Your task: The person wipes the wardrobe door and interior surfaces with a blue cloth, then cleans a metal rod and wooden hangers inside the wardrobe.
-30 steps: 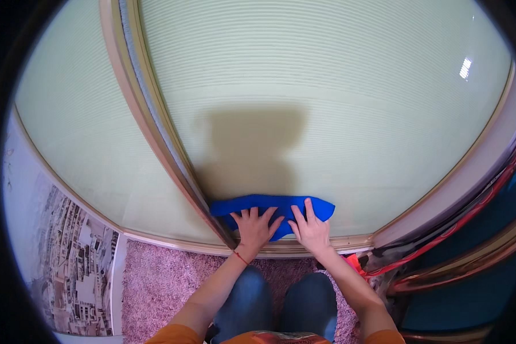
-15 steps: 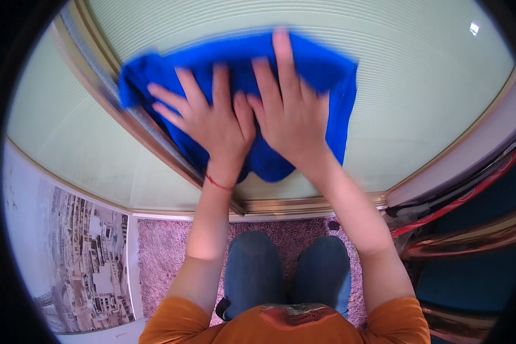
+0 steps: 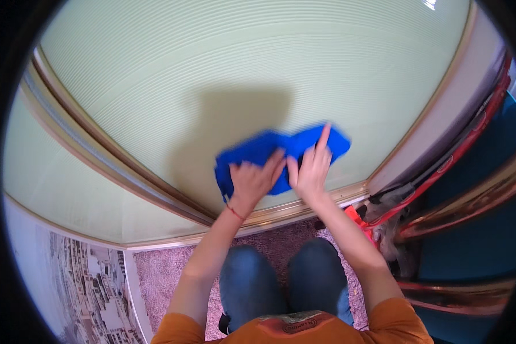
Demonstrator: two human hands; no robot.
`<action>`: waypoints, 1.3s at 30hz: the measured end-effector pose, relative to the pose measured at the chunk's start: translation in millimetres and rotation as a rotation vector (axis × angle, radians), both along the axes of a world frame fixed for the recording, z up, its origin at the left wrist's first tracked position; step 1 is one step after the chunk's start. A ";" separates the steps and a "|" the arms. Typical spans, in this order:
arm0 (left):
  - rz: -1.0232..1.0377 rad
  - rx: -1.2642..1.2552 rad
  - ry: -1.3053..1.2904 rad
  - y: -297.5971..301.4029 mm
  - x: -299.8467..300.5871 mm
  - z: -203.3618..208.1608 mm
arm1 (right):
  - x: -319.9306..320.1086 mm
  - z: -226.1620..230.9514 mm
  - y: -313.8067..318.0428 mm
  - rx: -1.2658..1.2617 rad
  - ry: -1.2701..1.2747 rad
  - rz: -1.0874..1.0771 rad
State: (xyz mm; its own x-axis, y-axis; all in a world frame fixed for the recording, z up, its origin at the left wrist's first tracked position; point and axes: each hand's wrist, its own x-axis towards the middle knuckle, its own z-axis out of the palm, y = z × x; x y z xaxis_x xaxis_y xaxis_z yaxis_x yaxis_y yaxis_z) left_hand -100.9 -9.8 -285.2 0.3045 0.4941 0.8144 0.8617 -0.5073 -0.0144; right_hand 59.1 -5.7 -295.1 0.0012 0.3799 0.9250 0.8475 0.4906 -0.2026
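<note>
A blue cloth (image 3: 249,150) lies spread against the lower part of a pale green ridged door panel (image 3: 350,69), just above its bottom frame. My left hand (image 3: 251,182) presses on the left half of it, palm toward the panel, its fingers laid on the cloth and a little bent. Close beside it, my right hand (image 3: 311,174) presses on the right half, with the index finger stretched out toward the cloth's far edge. The thumbs come near each other in the middle. Motion slightly blurs the fingertips and cloth. A red string circles my left wrist.
A gold-coloured frame upright (image 3: 97,135) borders the panel on the left. Purple-pink carpet (image 3: 166,275) covers the floor under my knees. To the right stand dark teal surfaces with shiny copper-coloured bars (image 3: 470,192) and a red strip (image 3: 450,163). A printed city picture (image 3: 92,286) is at lower left.
Both hands have moved down the panel toward its bottom frame, the right one staying to the right. The cloth has come along and is now more bunched, away from the left upright.
</note>
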 end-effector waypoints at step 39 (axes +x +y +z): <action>-0.197 0.399 0.052 26.5 84.5 84.2 | 46.8 138.7 14.4 0.261 0.263 0.158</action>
